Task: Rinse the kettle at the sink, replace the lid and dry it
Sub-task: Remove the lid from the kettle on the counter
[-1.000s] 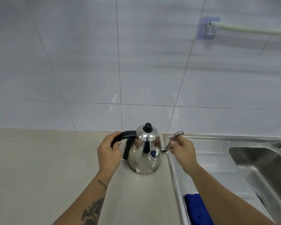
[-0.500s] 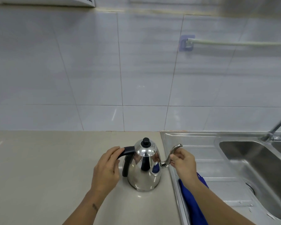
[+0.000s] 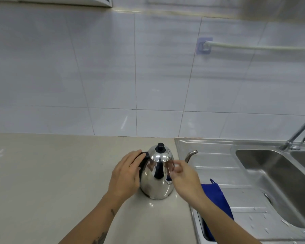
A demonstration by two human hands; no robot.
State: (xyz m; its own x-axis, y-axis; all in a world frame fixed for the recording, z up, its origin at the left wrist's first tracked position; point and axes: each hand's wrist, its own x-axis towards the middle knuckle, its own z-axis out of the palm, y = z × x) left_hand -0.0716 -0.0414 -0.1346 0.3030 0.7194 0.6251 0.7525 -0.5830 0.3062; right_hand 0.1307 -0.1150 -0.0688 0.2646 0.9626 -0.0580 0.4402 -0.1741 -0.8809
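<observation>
Nearest the camera, two bare forearms reach forward over the beige tabletop (image 3: 42,173), the left one bearing a dark tattoo. At the right, a blue cloth (image 3: 217,196) lies on the steel drainboard (image 3: 218,166), partly hidden under the right forearm.

The left hand (image 3: 125,175) lies with fingers nearly straight against the black handle (image 3: 142,160) of the kettle, touching it rather than wrapping it. The right hand (image 3: 185,176) is in front of the kettle's right flank, just below the spout, its fingers loosely curled and blurred; whether they touch the metal cannot be told, and they hold nothing visible.

The stainless steel kettle (image 3: 157,180) stands upright on the tabletop, close to the edge of the drainboard. Its lid (image 3: 159,154) is seated on top, with a black knob (image 3: 160,147) in the middle. The thin curved spout (image 3: 191,154) points right, over the drainboard.

Farther right is the sink basin (image 3: 271,173), with water droplets on the steel near its front edge, and a faucet (image 3: 299,132) rising at its back corner. Behind everything is a white tiled wall (image 3: 113,76), carrying a pale rail (image 3: 253,47) on a bluish bracket.
</observation>
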